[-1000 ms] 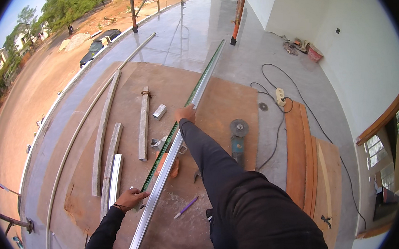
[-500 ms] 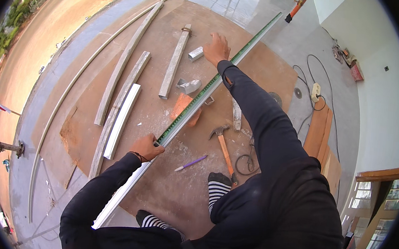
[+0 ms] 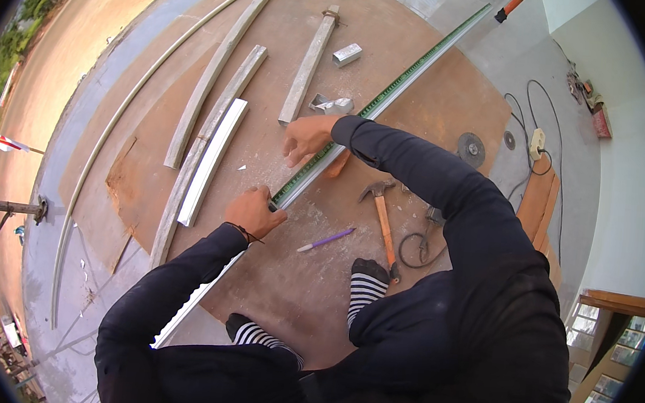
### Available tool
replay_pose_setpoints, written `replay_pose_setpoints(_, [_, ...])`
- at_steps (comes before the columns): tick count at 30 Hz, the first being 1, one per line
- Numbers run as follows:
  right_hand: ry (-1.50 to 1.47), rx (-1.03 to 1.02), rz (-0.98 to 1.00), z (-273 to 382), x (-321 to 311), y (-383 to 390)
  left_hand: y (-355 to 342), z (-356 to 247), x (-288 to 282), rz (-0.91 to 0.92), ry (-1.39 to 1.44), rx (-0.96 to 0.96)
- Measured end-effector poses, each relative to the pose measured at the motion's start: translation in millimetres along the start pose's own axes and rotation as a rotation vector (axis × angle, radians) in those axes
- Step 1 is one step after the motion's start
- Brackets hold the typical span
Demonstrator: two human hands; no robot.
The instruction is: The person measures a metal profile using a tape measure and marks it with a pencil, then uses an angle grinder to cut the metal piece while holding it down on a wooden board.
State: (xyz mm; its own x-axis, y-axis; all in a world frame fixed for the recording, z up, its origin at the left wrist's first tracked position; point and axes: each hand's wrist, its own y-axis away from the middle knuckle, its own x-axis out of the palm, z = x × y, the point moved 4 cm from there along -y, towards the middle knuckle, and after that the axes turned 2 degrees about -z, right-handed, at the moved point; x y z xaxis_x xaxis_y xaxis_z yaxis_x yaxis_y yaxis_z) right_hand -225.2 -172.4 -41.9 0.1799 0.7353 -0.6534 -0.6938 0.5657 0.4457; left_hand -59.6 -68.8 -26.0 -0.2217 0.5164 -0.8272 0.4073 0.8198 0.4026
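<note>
A long green tape measure blade [image 3: 400,82] lies stretched along a long white metal strip [image 3: 197,304], running from lower left to upper right. My left hand [image 3: 252,210] pinches the blade's near end against the strip. Just above it, my right hand [image 3: 309,138] hovers across the blade, fingers loosely bent and apart, with nothing visible in them. Partly covered by the blade and right hand is an orange block [image 3: 336,166]. Beyond the right hand lies a bent piece of metal [image 3: 331,104]. A purple pencil [image 3: 327,240] and a claw hammer [image 3: 384,225] rest nearer my feet.
Left of my hands lie a short white channel [image 3: 213,164] and several grey bars [image 3: 231,65]. Farther off is a short metal tube [image 3: 347,55]. To the right are a grinding disc [image 3: 471,149], a power socket with cords [image 3: 538,143] and wooden planks [image 3: 538,203].
My right hand has drawn back from beside the short metal tube toward my left hand. My left hand still grips the blade's end. The view has shifted slightly.
</note>
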Motion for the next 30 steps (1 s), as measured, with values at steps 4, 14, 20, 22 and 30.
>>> replay_pose_setpoints(4, [0.025,-0.073,0.138,2.7,23.0,-8.0,6.2,-9.3,-3.0,-0.023,-0.042,-0.011])
replay_pose_setpoints(14, [-0.034,-0.077,0.186,8.3,40.8,-5.8,10.1,-9.1,-3.0,0.043,-0.113,0.0])
replay_pose_setpoints(20, [0.132,-0.112,0.023,22.4,43.0,9.3,31.7,17.4,1.1,0.129,-0.214,0.041])
replay_pose_setpoints(22, [0.156,-0.199,-0.1,17.3,51.7,9.0,52.7,37.3,-1.5,0.135,-0.172,0.021])
replay_pose_setpoints(30, [0.197,-0.284,-0.216,-1.9,65.3,12.4,180.1,106.1,4.9,-0.106,-0.085,-0.292])
